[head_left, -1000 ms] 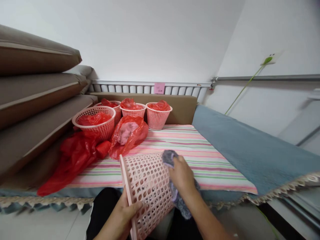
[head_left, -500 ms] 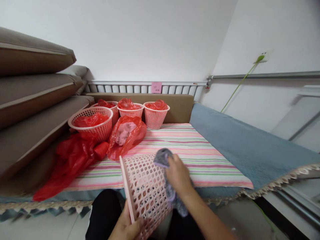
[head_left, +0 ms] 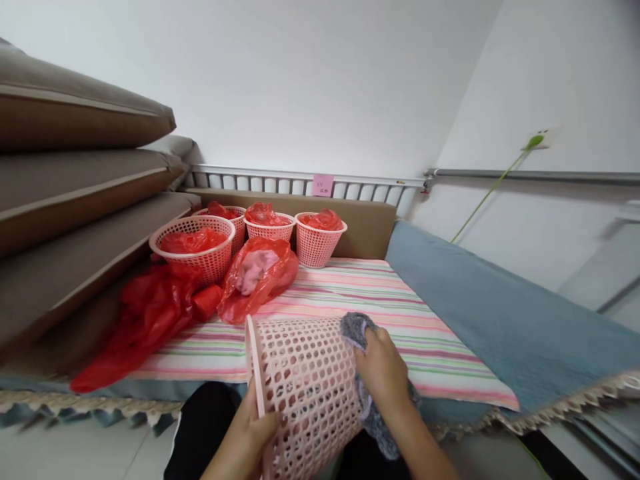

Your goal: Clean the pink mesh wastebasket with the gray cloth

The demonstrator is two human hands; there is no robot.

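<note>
A pink lattice basket (head_left: 300, 390) lies on its side over my lap at the bottom middle, its rim facing left. My left hand (head_left: 253, 433) grips the rim from below, fingers curled on it. My right hand (head_left: 383, 373) is closed on a grey cloth (head_left: 356, 330) and presses it against the basket's bottom end; more of the cloth hangs under my wrist.
A striped cloth (head_left: 360, 300) covers the bed, with a blue blanket (head_left: 500, 300) to the right. Several pink baskets (head_left: 197, 243) lined with red bags stand at the back left. Loose red plastic bags (head_left: 155, 313) lie beside them. Brown cushions (head_left: 70, 200) are stacked on the left.
My right hand with the grey cloth slid left along the basket, then back right and lower. My left hand kept its hold on the rim. The view shifted slightly.
</note>
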